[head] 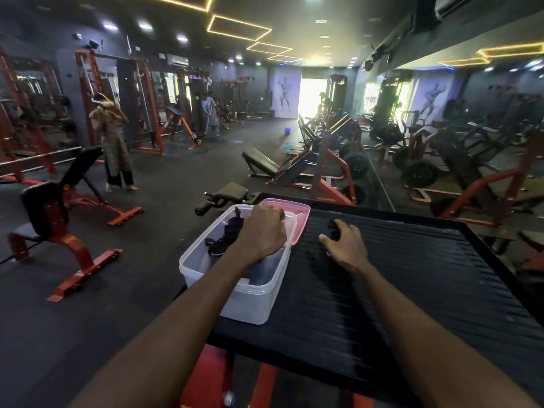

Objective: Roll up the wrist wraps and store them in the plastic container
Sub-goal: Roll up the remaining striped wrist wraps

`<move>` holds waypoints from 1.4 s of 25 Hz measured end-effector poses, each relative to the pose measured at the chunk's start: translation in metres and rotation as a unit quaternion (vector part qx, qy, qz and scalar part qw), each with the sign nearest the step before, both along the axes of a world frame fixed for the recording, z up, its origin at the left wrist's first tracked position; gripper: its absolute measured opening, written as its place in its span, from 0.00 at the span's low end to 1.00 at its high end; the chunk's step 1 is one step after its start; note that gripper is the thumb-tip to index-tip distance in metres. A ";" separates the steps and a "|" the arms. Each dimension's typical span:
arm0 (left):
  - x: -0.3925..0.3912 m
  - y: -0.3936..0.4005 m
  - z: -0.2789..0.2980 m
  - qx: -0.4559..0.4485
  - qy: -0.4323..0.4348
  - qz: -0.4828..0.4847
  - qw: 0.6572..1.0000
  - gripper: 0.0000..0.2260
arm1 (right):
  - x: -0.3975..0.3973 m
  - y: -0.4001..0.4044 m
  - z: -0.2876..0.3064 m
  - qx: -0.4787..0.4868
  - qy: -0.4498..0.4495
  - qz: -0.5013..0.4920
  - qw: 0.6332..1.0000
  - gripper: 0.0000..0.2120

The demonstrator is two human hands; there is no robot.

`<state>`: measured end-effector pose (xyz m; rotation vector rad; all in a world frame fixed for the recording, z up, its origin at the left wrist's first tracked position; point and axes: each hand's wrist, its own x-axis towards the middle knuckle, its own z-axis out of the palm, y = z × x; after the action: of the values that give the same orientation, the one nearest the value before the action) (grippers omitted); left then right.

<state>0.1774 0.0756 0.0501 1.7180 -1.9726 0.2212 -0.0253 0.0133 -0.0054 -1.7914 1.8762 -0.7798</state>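
Left hand fisted over plastic container, contents unclear; right hand, at 3 o'clock, gripping black wrist wrap.

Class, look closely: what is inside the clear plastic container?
Black wrist wraps lie inside the plastic container. The left hand reaches in over them, covering part of the inside, so a count is impossible.

Left arm: bare from the lower frame edge to the wrist, no sleeve showing.
Left hand: bare, no glove; any ring or band cannot be made out.
Right arm: bare along its whole visible length, no sleeve showing.
Right hand: bare, no glove; a small pale glint sits at the thumb-side edge, too small to tell what it is.
Wrists: no watch or strap on either.
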 end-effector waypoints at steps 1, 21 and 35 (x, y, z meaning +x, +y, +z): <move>-0.002 0.000 -0.001 0.007 0.004 -0.002 1.000 0.12 | 0.000 0.000 -0.005 0.006 0.006 0.008 1.000 0.34; 0.061 0.023 0.016 0.013 0.023 0.154 0.988 0.12 | 0.094 0.035 0.077 -0.117 -0.019 0.282 0.952 0.14; 0.093 0.023 -0.014 0.075 0.022 0.146 0.986 0.10 | 0.153 0.040 0.036 -0.146 0.254 0.330 0.897 0.14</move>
<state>0.2704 0.0989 0.0361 2.0900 -1.7385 0.1364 0.1274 0.0531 0.0307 -2.8112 1.2629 -0.3618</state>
